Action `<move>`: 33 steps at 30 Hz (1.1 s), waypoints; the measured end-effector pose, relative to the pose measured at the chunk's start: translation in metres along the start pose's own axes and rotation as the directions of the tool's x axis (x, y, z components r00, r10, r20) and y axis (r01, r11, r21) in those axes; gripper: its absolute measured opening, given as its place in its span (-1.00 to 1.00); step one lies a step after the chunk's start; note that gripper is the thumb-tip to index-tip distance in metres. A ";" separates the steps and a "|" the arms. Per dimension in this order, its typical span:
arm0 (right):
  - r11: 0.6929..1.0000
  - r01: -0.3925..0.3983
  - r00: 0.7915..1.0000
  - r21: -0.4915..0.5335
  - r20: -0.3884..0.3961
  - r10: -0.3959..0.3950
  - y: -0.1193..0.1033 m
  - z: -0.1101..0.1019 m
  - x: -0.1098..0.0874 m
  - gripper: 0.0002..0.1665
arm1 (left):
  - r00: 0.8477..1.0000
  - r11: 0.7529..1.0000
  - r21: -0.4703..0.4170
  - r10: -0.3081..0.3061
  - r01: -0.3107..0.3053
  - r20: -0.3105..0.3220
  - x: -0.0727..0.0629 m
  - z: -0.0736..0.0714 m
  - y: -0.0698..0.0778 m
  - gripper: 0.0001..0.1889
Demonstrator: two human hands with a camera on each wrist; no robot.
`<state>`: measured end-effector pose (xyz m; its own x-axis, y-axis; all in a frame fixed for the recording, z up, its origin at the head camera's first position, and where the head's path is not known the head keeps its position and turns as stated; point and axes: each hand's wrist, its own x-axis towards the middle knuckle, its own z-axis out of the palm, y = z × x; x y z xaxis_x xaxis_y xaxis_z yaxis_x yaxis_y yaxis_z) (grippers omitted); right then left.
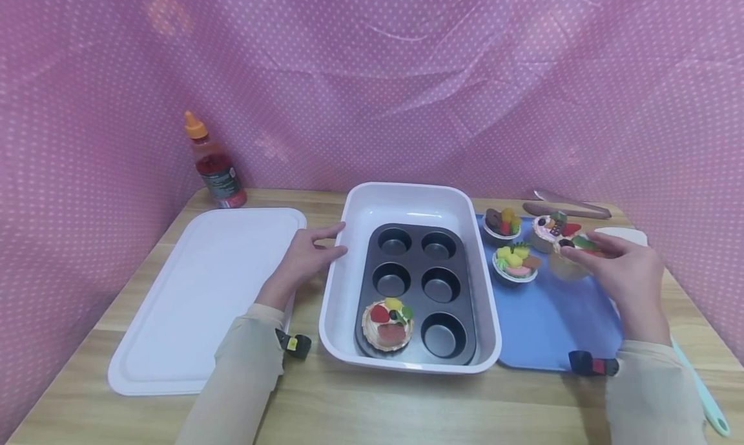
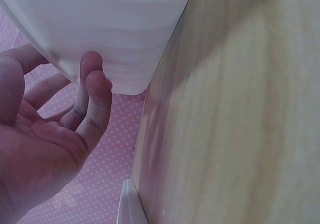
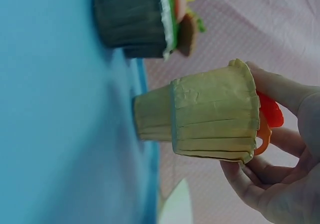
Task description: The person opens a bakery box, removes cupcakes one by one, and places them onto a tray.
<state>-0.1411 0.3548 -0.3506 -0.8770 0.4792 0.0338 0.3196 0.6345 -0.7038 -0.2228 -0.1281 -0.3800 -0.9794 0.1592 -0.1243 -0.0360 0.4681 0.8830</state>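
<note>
Over a blue tray [image 1: 540, 332], my right hand [image 1: 630, 280] pinches a fruit-topped toy cupcake [image 3: 215, 116] in a beige paper wrapper by its top rim. Behind it stands another pale-wrapped cupcake [image 1: 545, 230]. Two cupcakes in dark wrappers, one with yellow and pink toppings [image 1: 516, 264] and one with brown and orange toppings [image 1: 502, 223], sit on the tray's left side. My left hand [image 1: 302, 264] touches the left rim of a white bin [image 1: 487, 283] with thumb and forefinger. A dark muffin tin [image 1: 414, 254] lies inside; its front-left cup holds a fruit cupcake [image 1: 388, 325].
A flat white board [image 1: 203, 303] lies on the left of the wooden table [image 1: 360, 406]. A red sauce bottle [image 1: 219, 174] stands behind it. Tongs [image 1: 566, 211] lie behind the blue tray, and a mint-handled spatula [image 1: 703, 390] lies along its right.
</note>
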 end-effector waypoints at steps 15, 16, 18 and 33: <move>0.999 0.034 0.998 -0.032 0.045 -0.032 0.018 0.012 0.009 0.00 | 1.000 1.000 -0.004 0.010 -0.010 -0.006 0.001 0.000 -0.001 -0.41; 0.999 0.039 0.998 -0.032 0.048 -0.037 0.017 0.012 0.009 -0.01 | 1.000 1.000 -0.003 0.011 -0.011 -0.006 0.001 0.000 -0.001 -0.41; 0.998 0.045 0.998 -0.031 0.053 -0.044 0.018 0.012 0.008 -0.01 | 1.000 1.000 -0.005 0.018 -0.018 -0.006 0.001 0.000 -0.002 -0.41; 0.996 0.074 0.994 -0.055 0.081 -0.069 0.023 0.013 0.009 -0.04 | 0.999 0.999 -0.004 0.033 -0.034 -0.009 0.003 0.000 -0.005 -0.42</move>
<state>-0.1467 0.3656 -0.3756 -0.9231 0.3837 0.0247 0.2735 0.7005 -0.6591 -0.2256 -0.1298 -0.3845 -0.9817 0.1673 -0.0907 -0.0038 0.4594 0.8882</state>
